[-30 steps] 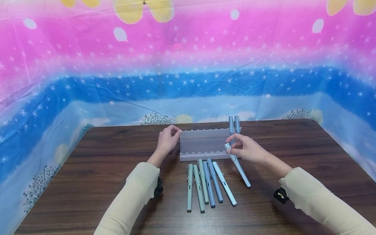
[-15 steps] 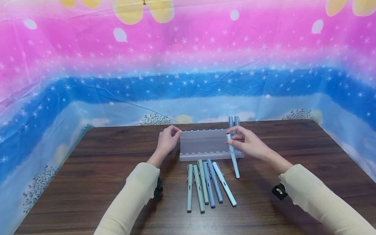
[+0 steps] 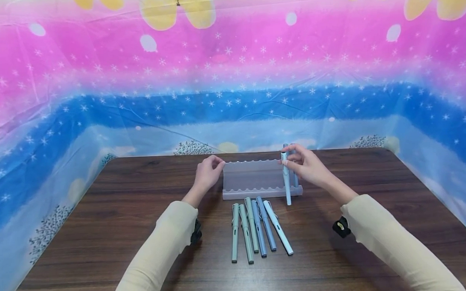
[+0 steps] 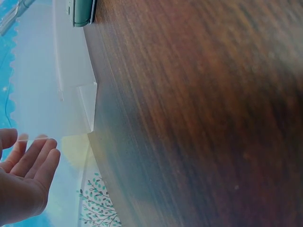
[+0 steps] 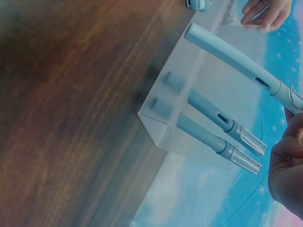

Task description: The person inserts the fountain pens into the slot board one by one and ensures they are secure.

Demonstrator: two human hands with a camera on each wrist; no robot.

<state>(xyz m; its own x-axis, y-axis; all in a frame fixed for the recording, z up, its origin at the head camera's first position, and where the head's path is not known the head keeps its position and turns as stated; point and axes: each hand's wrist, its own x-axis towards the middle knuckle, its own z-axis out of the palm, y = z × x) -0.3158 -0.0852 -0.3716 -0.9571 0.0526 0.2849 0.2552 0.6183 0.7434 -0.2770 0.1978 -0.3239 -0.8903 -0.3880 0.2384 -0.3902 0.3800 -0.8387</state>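
The pale blue pen [image 3: 286, 183] is held nearly upright, cap up, before the right end of the translucent rack [image 3: 249, 175], clamped between the thumb and fingers of the right hand [image 3: 310, 165]. Whether its lower end touches the rack's front ledge cannot be told; its cap is partly cut off in the right wrist view. The rack, scalloped along its edges, holds two capped blue pens [image 5: 207, 109] side by side at its right end. In the head view the right hand and the held pen partly cover them, and their lower ends blur behind the frosted ledge. The left hand [image 3: 208, 172] pinches the rack's upper left corner between thumb and fingers. Just in front of the rack, three green pens [image 3: 235, 234], two darker blue pens [image 3: 260, 230] and one light blue pen [image 3: 278, 227] lie close together on the surface [image 3: 206, 275]. Behind it hangs a pink and blue cloth [image 3: 231, 107] printed with snowflakes.
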